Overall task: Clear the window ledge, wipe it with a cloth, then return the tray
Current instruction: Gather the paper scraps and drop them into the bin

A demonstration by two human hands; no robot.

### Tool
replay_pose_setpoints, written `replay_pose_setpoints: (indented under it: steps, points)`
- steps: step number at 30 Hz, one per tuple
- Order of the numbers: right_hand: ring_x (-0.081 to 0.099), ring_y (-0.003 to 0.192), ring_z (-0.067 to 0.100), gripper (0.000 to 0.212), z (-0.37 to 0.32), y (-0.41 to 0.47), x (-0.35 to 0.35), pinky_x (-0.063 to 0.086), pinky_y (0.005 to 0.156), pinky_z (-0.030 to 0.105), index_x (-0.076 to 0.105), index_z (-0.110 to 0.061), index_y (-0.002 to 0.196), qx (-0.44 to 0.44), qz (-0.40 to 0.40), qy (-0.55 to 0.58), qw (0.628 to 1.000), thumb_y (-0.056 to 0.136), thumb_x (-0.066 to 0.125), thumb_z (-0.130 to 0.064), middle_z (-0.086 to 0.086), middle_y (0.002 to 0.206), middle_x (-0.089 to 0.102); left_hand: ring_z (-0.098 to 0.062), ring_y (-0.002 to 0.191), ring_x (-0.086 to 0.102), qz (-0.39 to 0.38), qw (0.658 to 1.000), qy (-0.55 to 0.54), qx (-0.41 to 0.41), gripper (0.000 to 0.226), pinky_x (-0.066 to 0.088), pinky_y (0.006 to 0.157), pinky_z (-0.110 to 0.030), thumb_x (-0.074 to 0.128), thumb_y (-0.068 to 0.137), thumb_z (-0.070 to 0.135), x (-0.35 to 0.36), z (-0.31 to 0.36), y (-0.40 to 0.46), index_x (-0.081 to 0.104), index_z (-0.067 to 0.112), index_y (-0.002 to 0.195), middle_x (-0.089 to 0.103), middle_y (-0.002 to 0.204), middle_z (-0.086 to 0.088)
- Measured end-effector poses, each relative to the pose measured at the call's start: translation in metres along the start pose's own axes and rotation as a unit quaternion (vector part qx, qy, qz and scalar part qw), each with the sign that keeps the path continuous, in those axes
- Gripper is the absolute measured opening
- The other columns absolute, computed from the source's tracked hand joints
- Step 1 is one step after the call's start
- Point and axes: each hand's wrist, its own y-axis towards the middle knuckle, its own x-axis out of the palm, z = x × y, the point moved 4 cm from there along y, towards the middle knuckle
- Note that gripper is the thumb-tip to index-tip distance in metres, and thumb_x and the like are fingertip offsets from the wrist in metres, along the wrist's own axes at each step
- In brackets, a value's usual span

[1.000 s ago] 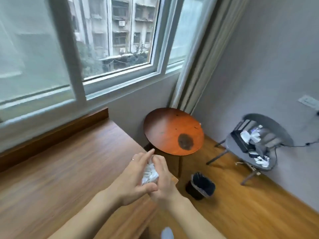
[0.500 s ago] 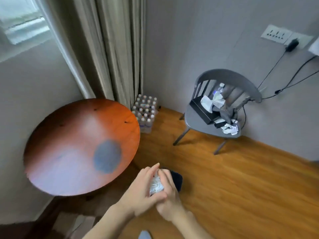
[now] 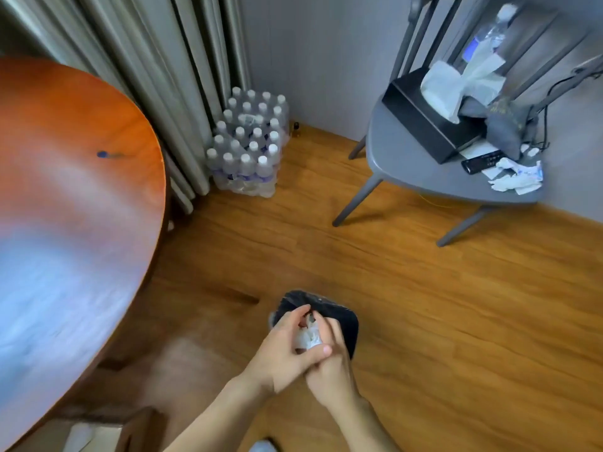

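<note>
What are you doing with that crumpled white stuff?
A person holds a crumpled white wad between both hands, the left hand and right hand pressed together around it. The hands are right over a small black bin on the wooden floor, so the wad looks about to be dropped in. A round table stands to the left, and a grey chair with a tissue box is beyond.

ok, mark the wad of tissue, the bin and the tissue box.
wad of tissue (image 3: 308,337), head view, white middle between the hands.
bin (image 3: 347,324), head view, black liner, right side.
tissue box (image 3: 427,125), head view, black top face.
</note>
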Motion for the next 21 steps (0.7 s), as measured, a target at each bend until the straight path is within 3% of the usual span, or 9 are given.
replay_pose_setpoints:
  steps: [3,7,11,18,21]
  points:
    - [0.048,0.125,0.017,0.079,0.040,0.025,0.019,0.039,0.095,0.018,0.028,-0.013,0.152,0.047,-0.016,-0.021,0.999,0.086,0.047,-0.050,-0.004,0.141,0.035,-0.001,0.132,0.038,-0.012,0.999,-0.014,-0.029,0.107,0.035,0.108,-0.023,0.059,0.063,0.081,0.017,-0.034,0.032,0.026,0.029,0.150,0.040,0.146,0.013]
    - [0.027,0.144,0.019,0.091,0.071,0.052,0.037,0.033,0.111,0.028,0.009,-0.016,0.157,0.113,-0.065,-0.023,0.991,0.089,0.060,-0.046,0.000,0.160,0.014,-0.003,0.138,0.034,-0.027,0.994,-0.074,-0.075,0.108,0.034,0.115,-0.037,0.066,0.063,0.080,0.028,-0.068,0.059,0.024,0.033,0.150,0.035,0.151,0.013]
    - [0.010,0.150,0.018,0.105,0.078,0.064,0.041,0.022,0.119,0.034,0.002,-0.019,0.158,0.155,-0.075,-0.022,0.985,0.082,0.068,-0.050,-0.004,0.164,0.001,-0.001,0.140,0.029,-0.028,0.992,-0.086,-0.092,0.111,0.032,0.116,-0.035,0.068,0.064,0.077,0.025,-0.077,0.065,0.020,0.032,0.152,0.030,0.154,0.013]
    - [0.001,0.151,0.017,0.091,0.059,0.066,0.026,0.012,0.120,0.031,-0.001,-0.017,0.158,0.154,-0.103,-0.106,0.977,0.093,0.058,-0.044,0.000,0.165,-0.005,-0.005,0.142,0.025,-0.052,0.991,-0.054,-0.112,0.115,0.032,0.116,-0.036,0.065,0.059,0.084,0.015,-0.058,0.050,0.020,0.033,0.152,0.026,0.156,0.014]
    - [0.004,0.151,0.018,0.085,0.030,0.060,0.013,0.014,0.121,0.032,0.003,-0.019,0.158,0.150,-0.102,-0.125,0.975,0.095,0.055,-0.043,0.000,0.165,0.000,-0.006,0.139,0.031,-0.036,0.994,-0.023,-0.100,0.104,0.038,0.111,-0.032,0.066,0.068,0.075,0.000,-0.031,0.032,0.025,0.029,0.151,0.031,0.153,0.012]
